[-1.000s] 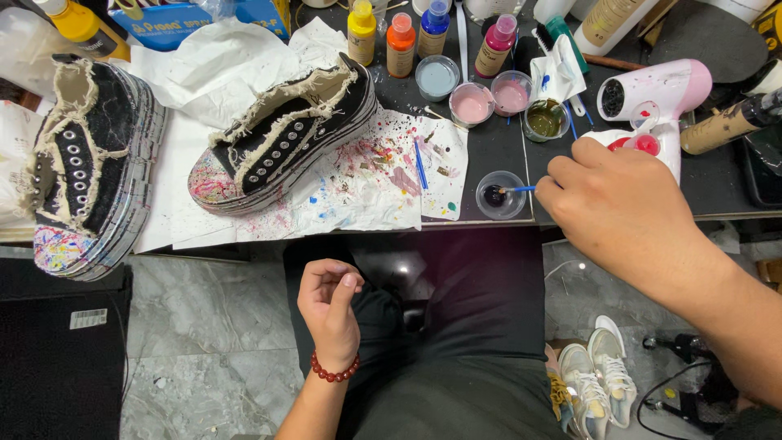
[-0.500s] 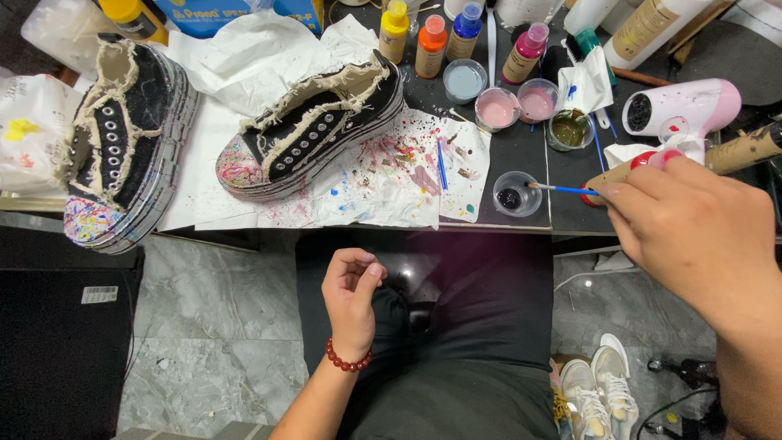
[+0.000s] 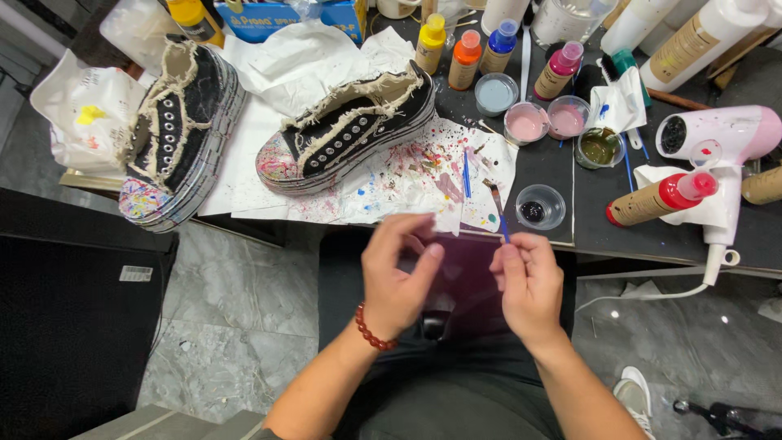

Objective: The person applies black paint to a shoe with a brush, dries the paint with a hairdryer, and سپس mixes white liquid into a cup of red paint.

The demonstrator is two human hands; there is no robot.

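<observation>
Two bare hands meet over the person's lap, just below the front edge of the dark bench [image 3: 595,220]. The right hand [image 3: 529,285] pinches a thin paintbrush with a blue handle and a dark bristle tip [image 3: 497,208] between thumb and forefingers, the other fingers curled in. Slim and straight, the brush has its bristle end uppermost; its long axis runs up and slightly left from the fingers, so the tip points away from the person and lies over the edge of the paint-spattered white paper [image 3: 407,175]. The left hand [image 3: 395,273], with a red bead bracelet [image 3: 371,330] at the wrist, is just beside the right; its thumb and forefinger are curved toward each other, but motion blur keeps me from telling whether they pinch anything. Close to the brush tip, on the bench, stands a small clear plastic cup with dark paint in its bottom [image 3: 540,206]. On the paper lies a black canvas platform shoe with frayed cream edging and a paint-speckled sole [image 3: 346,134], toe toward the left; a second, matching shoe [image 3: 175,134] lies further left. Behind them stand small paint bottles with yellow, orange, blue and pink caps [image 3: 466,57], and a pink-and-white hair dryer [image 3: 721,138] rests at the right.
</observation>
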